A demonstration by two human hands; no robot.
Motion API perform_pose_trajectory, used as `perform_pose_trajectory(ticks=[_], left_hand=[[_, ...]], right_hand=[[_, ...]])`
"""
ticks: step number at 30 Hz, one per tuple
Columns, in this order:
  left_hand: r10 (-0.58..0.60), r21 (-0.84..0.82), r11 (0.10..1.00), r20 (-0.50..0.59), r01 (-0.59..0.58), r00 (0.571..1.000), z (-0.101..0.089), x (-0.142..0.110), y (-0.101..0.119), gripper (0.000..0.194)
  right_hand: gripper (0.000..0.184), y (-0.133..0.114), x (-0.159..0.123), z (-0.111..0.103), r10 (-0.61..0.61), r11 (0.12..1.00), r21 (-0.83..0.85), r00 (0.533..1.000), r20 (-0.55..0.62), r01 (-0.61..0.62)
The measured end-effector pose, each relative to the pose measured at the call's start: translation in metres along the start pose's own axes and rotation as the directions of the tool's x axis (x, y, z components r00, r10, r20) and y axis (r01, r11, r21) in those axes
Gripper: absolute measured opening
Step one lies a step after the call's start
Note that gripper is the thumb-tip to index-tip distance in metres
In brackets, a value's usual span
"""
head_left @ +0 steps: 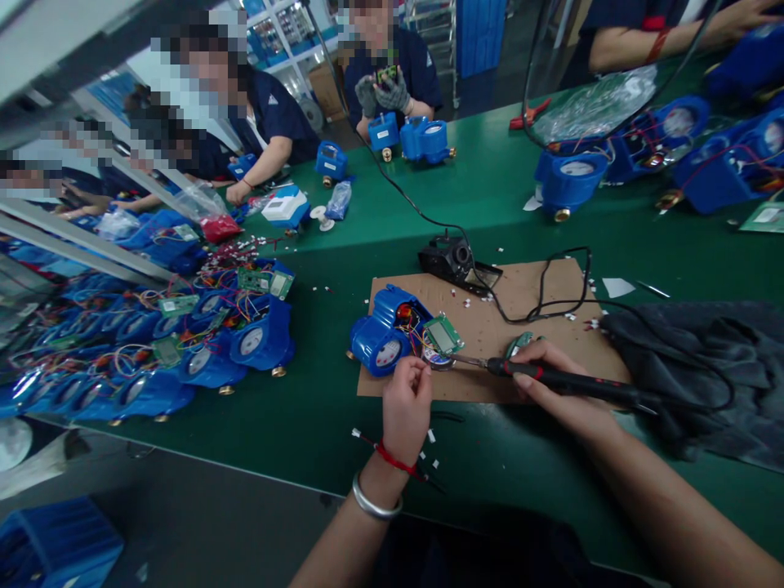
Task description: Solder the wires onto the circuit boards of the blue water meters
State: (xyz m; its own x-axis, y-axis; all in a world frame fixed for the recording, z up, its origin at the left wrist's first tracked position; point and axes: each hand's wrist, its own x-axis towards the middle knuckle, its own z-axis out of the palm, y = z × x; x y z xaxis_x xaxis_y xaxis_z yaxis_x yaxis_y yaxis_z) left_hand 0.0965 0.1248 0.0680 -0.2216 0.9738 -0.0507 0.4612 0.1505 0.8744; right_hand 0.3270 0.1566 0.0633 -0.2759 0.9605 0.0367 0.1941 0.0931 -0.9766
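The open blue meter (387, 333) sits on the brown board (490, 327), green circuit board (443, 334) propped beside it, just above the left hand (407, 406), whose fingertips are pinched at the wires. From the right, the right hand (560, 385) grips the soldering iron (576, 384), tip at the circuit board, green desk (306, 408) underneath.

No text, number or brand can be read anywhere. The dial (388, 353) of the blue meter (383, 331) on the cardboard shows marks too small to make out, and the green display board (443, 334) beside it is blank. The dials of the piled meters (251, 341) at the left and the small white badges on the co-workers' shirts (273, 100) are blurred.
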Motion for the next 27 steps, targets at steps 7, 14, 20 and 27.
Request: perform_pose_trajectory(ticks=[7, 14, 20, 27], left_hand=[[-0.008, -0.014, 1.000, 0.007, 0.008, 1.000, -0.0004, -0.0006, -0.0007, 0.011], [-0.015, -0.004, 1.000, 0.014, 0.015, 1.000, -0.0014, -0.0011, 0.0010, 0.011], [-0.009, -0.016, 1.000, 0.009, 0.009, 1.000, -0.0011, -0.0015, 0.0012, 0.011], [-0.012, -0.041, 0.999, -0.002, 0.012, 1.000, -0.0018, -0.0022, 0.0037, 0.012]], right_hand=[[0.013, -0.0005, 0.0002, -0.0009, 0.012, 1.000, -0.009, 1.000, 0.001, -0.012], [0.013, -0.0001, -0.0007, 0.0000, 0.030, 0.999, 0.014, 1.000, 0.004, -0.030], [0.012, 0.0010, 0.0004, -0.0009, 0.016, 1.000, 0.008, 1.000, 0.016, -0.016], [0.017, 0.0050, 0.0008, -0.0015, 0.049, 0.999, 0.006, 0.999, 0.014, -0.049]])
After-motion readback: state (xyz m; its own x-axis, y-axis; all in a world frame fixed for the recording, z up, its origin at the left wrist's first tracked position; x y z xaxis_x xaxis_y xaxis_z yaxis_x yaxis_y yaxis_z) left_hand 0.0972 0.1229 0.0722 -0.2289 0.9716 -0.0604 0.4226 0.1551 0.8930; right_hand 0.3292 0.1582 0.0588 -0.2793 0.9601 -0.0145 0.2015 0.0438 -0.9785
